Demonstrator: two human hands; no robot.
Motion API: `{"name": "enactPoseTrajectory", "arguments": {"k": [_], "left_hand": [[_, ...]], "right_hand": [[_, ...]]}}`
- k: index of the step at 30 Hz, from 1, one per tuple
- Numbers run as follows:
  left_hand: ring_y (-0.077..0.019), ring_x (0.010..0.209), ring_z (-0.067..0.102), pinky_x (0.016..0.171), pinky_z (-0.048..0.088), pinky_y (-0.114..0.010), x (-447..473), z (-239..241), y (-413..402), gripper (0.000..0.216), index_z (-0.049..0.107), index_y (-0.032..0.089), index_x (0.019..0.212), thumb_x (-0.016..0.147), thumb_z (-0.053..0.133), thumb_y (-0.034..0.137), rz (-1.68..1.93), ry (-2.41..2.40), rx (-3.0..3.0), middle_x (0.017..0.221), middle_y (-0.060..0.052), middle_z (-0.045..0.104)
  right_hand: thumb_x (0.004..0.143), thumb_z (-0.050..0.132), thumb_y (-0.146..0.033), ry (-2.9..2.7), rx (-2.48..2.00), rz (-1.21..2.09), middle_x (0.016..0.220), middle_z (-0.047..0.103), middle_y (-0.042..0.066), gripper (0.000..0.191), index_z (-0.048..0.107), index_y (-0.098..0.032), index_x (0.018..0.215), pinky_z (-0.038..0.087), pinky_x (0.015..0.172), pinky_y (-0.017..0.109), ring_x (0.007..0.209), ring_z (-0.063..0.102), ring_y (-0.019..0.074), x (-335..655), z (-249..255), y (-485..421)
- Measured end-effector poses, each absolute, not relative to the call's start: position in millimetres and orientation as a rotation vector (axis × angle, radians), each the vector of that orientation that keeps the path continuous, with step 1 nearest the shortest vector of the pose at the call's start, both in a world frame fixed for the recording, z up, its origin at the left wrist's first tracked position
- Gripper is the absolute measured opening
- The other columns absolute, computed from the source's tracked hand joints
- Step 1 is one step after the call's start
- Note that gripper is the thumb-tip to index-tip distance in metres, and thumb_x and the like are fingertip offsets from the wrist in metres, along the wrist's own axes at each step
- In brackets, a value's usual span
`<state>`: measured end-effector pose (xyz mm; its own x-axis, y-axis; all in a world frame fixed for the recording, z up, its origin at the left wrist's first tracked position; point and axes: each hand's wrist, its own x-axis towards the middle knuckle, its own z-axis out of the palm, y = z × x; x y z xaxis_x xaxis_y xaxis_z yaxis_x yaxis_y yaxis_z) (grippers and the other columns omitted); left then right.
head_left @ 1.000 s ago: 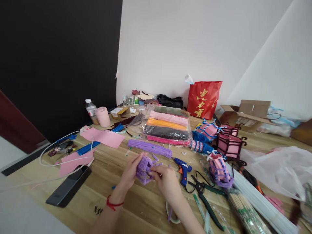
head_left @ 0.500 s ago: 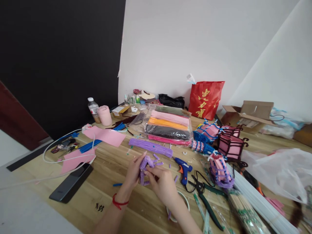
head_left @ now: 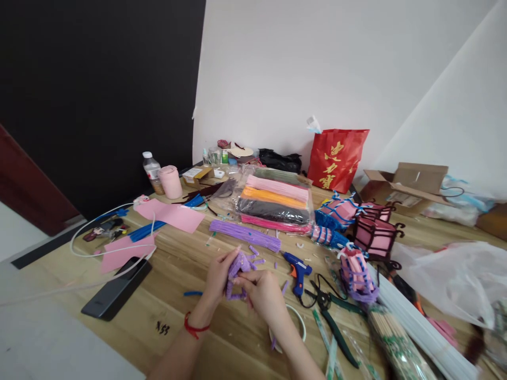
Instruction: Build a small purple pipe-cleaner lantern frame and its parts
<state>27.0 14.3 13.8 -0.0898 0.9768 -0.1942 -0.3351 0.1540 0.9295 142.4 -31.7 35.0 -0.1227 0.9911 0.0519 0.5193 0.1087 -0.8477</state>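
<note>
While the left hand (head_left: 217, 274) cups the far-left side of a small purple fuzzy frame (head_left: 239, 262), the right hand (head_left: 262, 289) narrows thumb and forefinger to a pinch on its side; whether those fingertips also grip a loose bit, I cannot tell. The frame sits between the two hands, over the desk (head_left: 214, 338), on the near side of the purple stem bundle (head_left: 245, 236). Working well here likely means letting the left hand only steady, since squeezing could bend the soft walls, and pressing each joint squarely with the right. The glue gun (head_left: 298, 269) lies just beyond the right hand, so it seems wise to keep the knuckles off its nozzle.
</note>
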Motion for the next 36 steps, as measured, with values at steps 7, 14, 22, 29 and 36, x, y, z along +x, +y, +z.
{"name": "enactPoseTrajectory", "arguments": {"k": [7,14,22,29,36], "left_hand": [[-0.0078,0.043,0.042,0.042,0.032,-0.019,28.5,4.8,12.4,0.029,0.056,0.016,0.049,0.062,0.071,0.036,1.299,1.091,0.712,0.045,0.006,0.048],[-0.0078,0.044,0.043,0.043,0.033,-0.019,27.6,0.6,16.2,0.026,0.056,0.015,0.052,0.061,0.071,0.034,1.287,1.065,0.653,0.047,0.005,0.051],[-0.0097,0.049,0.050,0.050,0.040,-0.021,24.3,-5.6,14.9,0.022,0.059,0.014,0.059,0.060,0.072,0.032,1.338,1.032,0.568,0.052,0.004,0.057],[-0.0100,0.050,0.050,0.052,0.042,-0.022,22.1,-9.0,15.4,0.022,0.058,0.016,0.057,0.061,0.071,0.033,1.342,1.022,0.599,0.053,0.005,0.056],[-0.0089,0.049,0.050,0.049,0.039,-0.020,22.4,-13.4,15.3,0.021,0.062,0.015,0.060,0.061,0.072,0.033,1.345,1.077,0.642,0.053,0.005,0.056]], "right_hand": [[0.077,0.064,-0.024,-1.669,-1.592,0.772,0.067,0.074,0.002,0.013,0.076,-0.026,0.082,0.044,0.054,0.020,0.055,0.065,0.0163,137.1,26.0,-31.2],[0.080,0.061,-0.029,-1.632,-1.663,0.597,0.079,0.074,0.008,0.017,0.075,-0.025,0.089,0.047,0.068,0.025,0.071,0.068,0.0211,130.2,24.3,-38.6],[0.087,0.046,-0.029,-1.837,-1.554,0.614,0.061,0.070,0.003,0.028,0.072,-0.022,0.097,0.038,0.049,0.020,0.049,0.059,0.0134,127.3,32.1,-50.8],[0.088,0.044,-0.024,-1.992,-1.428,0.534,0.066,0.071,0.004,0.029,0.071,-0.021,0.099,0.039,0.054,0.018,0.053,0.061,0.0120,132.0,34.4,-48.3],[0.086,0.047,-0.025,-1.928,-1.418,0.572,0.064,0.070,0.004,0.028,0.071,-0.020,0.101,0.040,0.055,0.019,0.052,0.058,0.0117,138.5,26.7,-49.2]]}}
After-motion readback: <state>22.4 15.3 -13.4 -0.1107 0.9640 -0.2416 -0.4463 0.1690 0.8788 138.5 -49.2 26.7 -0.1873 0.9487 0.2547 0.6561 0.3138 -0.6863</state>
